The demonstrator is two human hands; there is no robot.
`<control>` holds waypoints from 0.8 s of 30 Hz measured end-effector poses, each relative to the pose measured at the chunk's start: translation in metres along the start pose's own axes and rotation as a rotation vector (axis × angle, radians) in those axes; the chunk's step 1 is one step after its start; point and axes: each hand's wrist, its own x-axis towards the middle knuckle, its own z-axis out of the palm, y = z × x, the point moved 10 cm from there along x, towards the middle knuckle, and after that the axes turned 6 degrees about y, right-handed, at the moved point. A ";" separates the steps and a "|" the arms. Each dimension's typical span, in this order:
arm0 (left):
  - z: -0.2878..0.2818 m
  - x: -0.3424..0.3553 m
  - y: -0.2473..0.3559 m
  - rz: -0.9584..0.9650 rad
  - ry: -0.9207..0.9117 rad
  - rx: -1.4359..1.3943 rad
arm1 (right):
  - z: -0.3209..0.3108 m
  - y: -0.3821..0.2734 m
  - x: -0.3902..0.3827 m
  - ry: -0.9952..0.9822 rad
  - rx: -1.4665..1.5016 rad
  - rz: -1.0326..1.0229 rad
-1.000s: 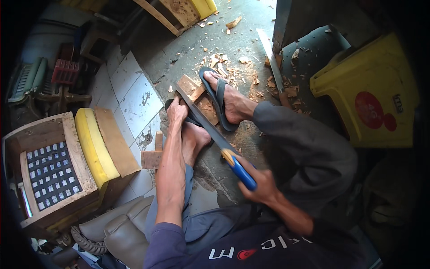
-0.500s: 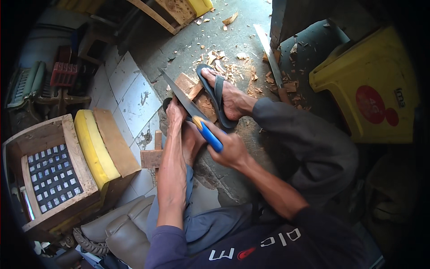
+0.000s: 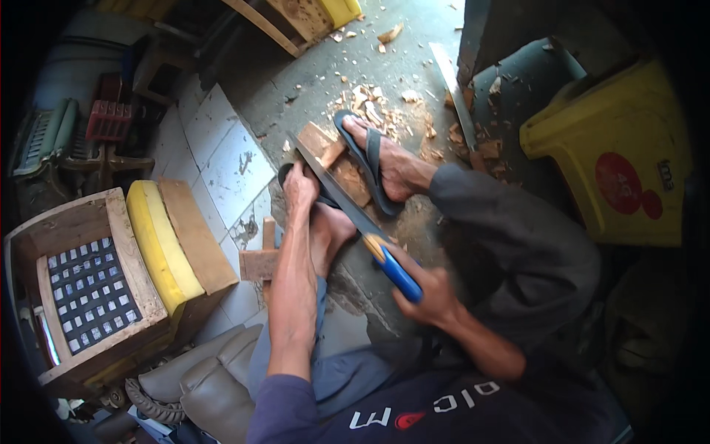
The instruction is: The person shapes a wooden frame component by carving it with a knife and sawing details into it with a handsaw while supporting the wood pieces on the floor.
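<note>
My right hand (image 3: 431, 297) is closed around the blue and yellow handle of a handsaw (image 3: 347, 209). The saw's long blade slants up and left, across a piece of wood (image 3: 350, 182) lying on the floor between my sandalled feet. My left hand (image 3: 301, 186) reaches down beside the blade, near my left foot (image 3: 330, 229). Its fingers are bent and closed; what they grip is hidden under the hand. My right foot (image 3: 399, 166), in a dark flip-flop, rests against the wood's right side. Another wood piece (image 3: 314, 140) shows near the blade's tip.
Wood chips (image 3: 366, 103) litter the floor ahead. A machete (image 3: 453, 92) lies to the right, near a yellow plastic stool (image 3: 614, 155). At left stands a wooden chair frame (image 3: 137, 259) with woven straps, next to yellow foam (image 3: 164, 248). A small wooden piece (image 3: 259, 264) sits by my left forearm.
My right hand has drawn the saw back, down and to the right, so more blade shows on my side of the wood. My left hand stays beside the blade; the whole view has shifted slightly.
</note>
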 end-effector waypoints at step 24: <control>0.023 -0.009 0.016 0.000 -0.040 -0.144 | 0.045 0.042 0.072 -0.056 -0.149 0.261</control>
